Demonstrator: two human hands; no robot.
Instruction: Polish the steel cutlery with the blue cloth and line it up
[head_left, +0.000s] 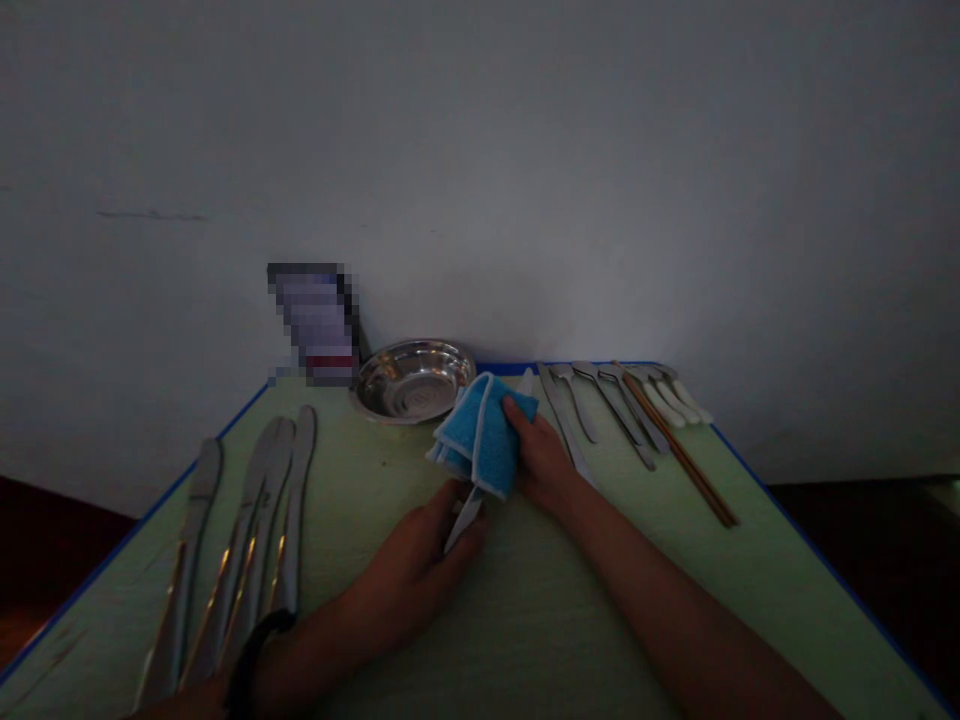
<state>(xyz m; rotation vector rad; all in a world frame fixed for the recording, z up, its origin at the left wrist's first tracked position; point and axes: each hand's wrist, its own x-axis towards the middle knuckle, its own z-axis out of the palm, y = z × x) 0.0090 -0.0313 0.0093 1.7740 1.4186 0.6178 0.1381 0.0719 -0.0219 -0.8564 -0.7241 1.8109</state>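
My left hand [427,550] is closed around the pale, shiny handle of a table knife [465,518] over the middle of the table. A blue cloth [480,430] with white edging is folded about the knife's middle, hiding most of the blade. The blade's narrow tip seems to poke out past the cloth's far side. My right hand [546,462] grips the cloth from the right, fingers pressed against it. Just behind the cloth stands a shallow metal bowl [412,385], with no contents visible in it.
Several table knives [255,510] lie side by side on the left. To the right are another knife [564,425], metal cutlery [626,415], wooden chopsticks [690,465] and white-handled utensils [667,395]. A blurred upright device [315,320] leans against the wall behind the blue-edged table [525,620].
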